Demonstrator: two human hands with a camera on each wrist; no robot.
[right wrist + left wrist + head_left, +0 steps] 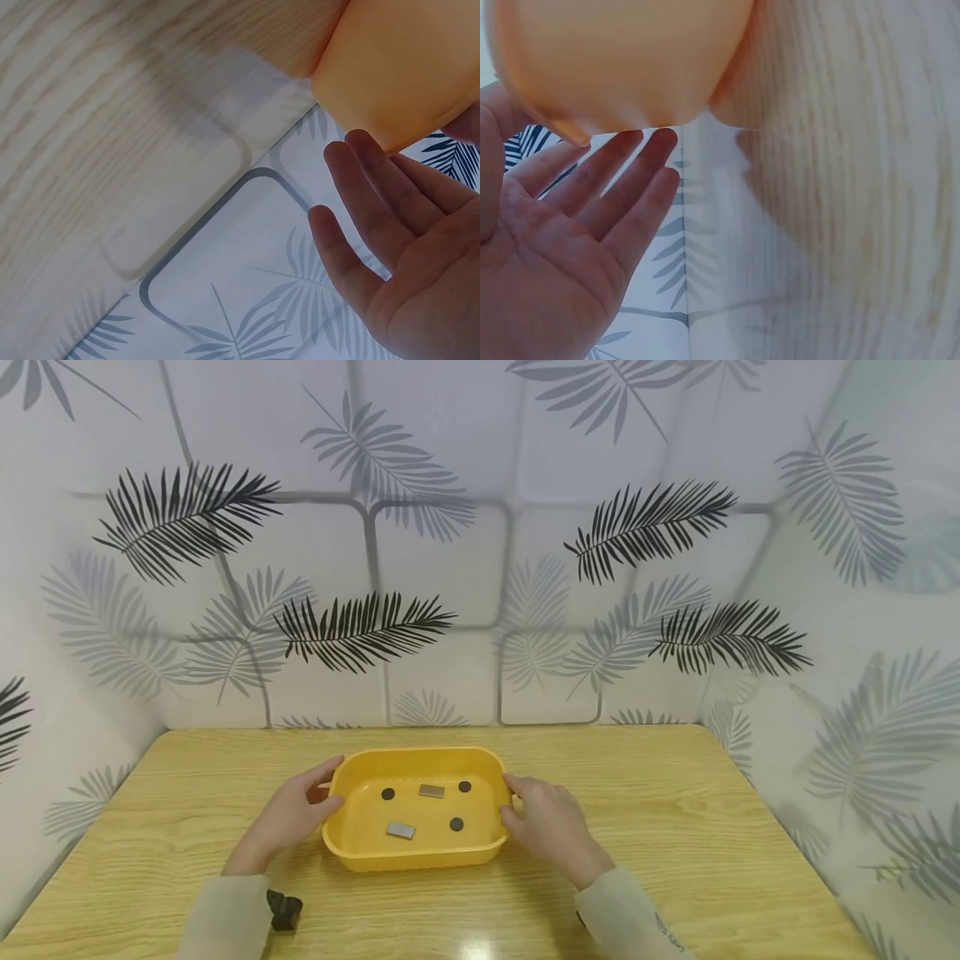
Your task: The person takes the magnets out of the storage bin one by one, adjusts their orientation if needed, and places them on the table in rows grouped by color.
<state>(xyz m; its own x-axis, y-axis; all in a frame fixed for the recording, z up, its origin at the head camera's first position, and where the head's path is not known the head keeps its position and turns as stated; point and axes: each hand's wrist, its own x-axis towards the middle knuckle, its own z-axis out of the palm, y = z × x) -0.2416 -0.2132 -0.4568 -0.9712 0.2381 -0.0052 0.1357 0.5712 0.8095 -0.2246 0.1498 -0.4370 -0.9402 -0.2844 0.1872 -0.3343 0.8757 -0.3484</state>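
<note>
A yellow plastic basin (420,862) with rounded corners sits near the middle of the table in the head view. My left hand (291,810) grips its left end, thumb over the rim and fingers along the outside. At the opposite end my right hand (553,827) holds the rim the same way. Both wrist views show fingers spread just beneath the basin's rim. On the basin's floor lie three dark round discs, among them a disc (457,824) at the near right. Two flat rectangular pieces lie there too: a silver one (401,831) and a duller grey one (431,791).
The light wood table (660,827) extends around the basin on all sides. White sheeting (450,568) with leaf prints stands behind it and at both sides. A small black device (285,911) sits at the left wrist, beside the sleeve.
</note>
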